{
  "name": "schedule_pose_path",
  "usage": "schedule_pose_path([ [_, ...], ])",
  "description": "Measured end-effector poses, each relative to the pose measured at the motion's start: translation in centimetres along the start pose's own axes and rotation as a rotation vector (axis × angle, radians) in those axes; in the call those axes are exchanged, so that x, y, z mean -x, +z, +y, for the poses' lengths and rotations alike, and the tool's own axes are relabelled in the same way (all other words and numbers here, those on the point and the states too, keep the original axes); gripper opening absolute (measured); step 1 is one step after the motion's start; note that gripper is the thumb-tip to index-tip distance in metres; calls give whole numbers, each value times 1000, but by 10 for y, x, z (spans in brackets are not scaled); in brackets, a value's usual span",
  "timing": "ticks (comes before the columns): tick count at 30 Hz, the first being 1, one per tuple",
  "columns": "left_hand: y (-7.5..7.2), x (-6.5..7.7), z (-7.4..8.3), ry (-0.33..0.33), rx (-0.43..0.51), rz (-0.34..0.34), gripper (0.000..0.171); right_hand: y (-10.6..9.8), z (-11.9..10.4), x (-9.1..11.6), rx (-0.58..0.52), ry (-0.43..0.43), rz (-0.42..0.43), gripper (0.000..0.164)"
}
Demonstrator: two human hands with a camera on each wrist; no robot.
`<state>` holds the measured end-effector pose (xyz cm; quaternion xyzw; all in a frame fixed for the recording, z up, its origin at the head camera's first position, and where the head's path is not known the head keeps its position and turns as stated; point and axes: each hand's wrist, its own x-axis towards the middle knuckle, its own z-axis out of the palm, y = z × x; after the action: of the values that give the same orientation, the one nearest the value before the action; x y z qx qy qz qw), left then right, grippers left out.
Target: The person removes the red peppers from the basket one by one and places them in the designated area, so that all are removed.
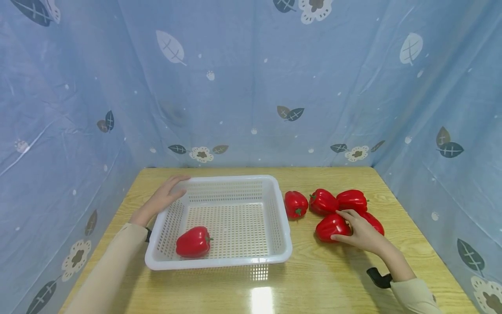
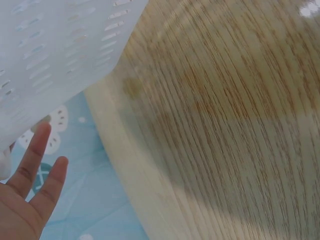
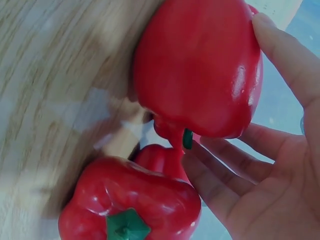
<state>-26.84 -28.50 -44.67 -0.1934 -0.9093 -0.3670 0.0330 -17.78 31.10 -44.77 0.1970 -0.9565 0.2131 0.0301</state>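
Observation:
My right hand (image 1: 362,231) grips a glossy red bell pepper (image 1: 332,227), thumb on one side and fingers on the other. In the right wrist view, the fingers reach round the green stem end of this bell pepper (image 3: 200,70). At the left stands a white perforated plastic basket (image 1: 218,262) with one red bell pepper (image 1: 193,242) lying on its side inside. My left hand (image 1: 162,198) rests at the basket's far left corner, its thumb over the inside. Two straight fingers (image 2: 47,192) show below the basket wall (image 2: 55,55) in the left wrist view.
Beside the basket's right wall lies a red bell pepper (image 1: 296,205). More bell peppers (image 1: 323,202) cluster behind and right of the gripped one. Everything stands on a wood-grain table (image 1: 313,279), enclosed by a blue patterned curtain (image 1: 251,87) at its back and sides.

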Motion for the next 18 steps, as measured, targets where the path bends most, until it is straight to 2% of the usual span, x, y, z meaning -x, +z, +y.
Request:
schedule_pose_path([
  [12, 1, 0, -2, 5, -7, -3, 50, -8, -3, -3, 29, -43, 10, 81],
  [18, 1, 0, -1, 8, -11, -6, 51, -15, -8, -10, 2, -56, 8, 79],
])
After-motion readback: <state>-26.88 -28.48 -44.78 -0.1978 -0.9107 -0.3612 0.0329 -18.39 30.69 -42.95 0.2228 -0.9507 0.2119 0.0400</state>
